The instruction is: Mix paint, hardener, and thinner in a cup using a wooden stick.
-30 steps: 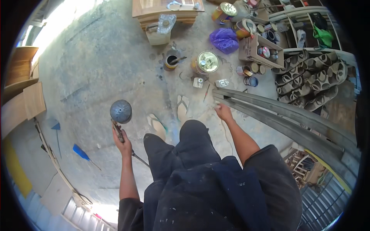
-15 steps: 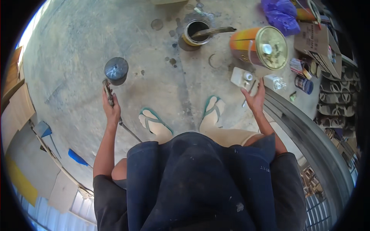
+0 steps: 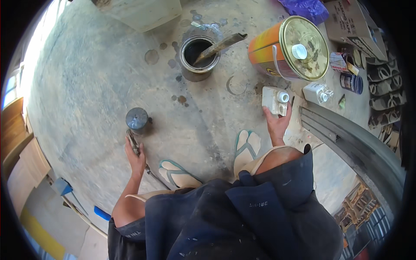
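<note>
My left hand point(image 3: 136, 158) holds a paint spray gun point(image 3: 132, 141) with a grey metal cup point(image 3: 137, 118) on top; a hose runs down from it. My right hand point(image 3: 277, 125) grips an uncapped white plastic bottle point(image 3: 272, 99), thumb and fingers on opposite sides. A second bottle point(image 3: 314, 90) lies to its right. Beyond them stand an open tin point(image 3: 195, 74) of dark liquid with a stick point(image 3: 224, 44) in it, and a large orange-yellow can point(image 3: 264, 52) with a white cap point(image 3: 299, 51) on its lid. My sandalled feet are between my hands.
A long grey metal beam point(image 3: 346, 138) runs along my right. At the back are a translucent container point(image 3: 147, 15), a purple bag point(image 3: 305, 9), a cardboard box point(image 3: 353, 24), small tins point(image 3: 351, 82) and dark cut shapes point(image 3: 383, 86). Wooden panels point(image 3: 32, 162) stand at my left.
I have bent lower toward the floor. My right hand has moved from beside the beam onto the white bottle and closed on it. My left hand still holds the spray gun.
</note>
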